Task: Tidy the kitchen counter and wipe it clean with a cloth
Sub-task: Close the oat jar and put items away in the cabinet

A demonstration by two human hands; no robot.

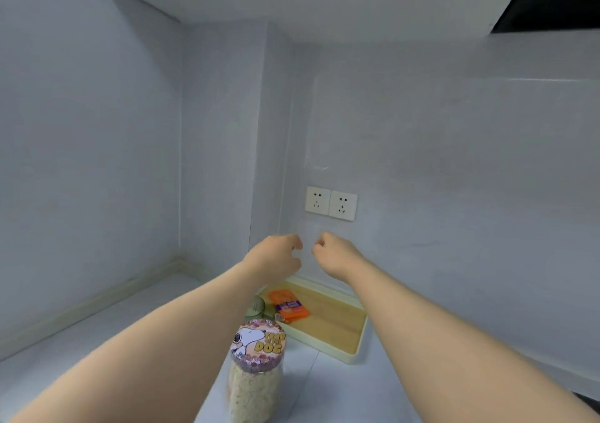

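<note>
Your jar [256, 377] stands nearest on the tabletop [97, 341], with its base cut off by the frame. Behind it, a tray [354, 357] holds an orange packet [290, 305], and your forearm half hides a green thing [256, 307]. Your left hand [276, 253] and right hand [334, 253] hang close together below the wall sockets [331, 203]. Your fingers are curled in, and you can't tell whether they pinch anything.
</note>
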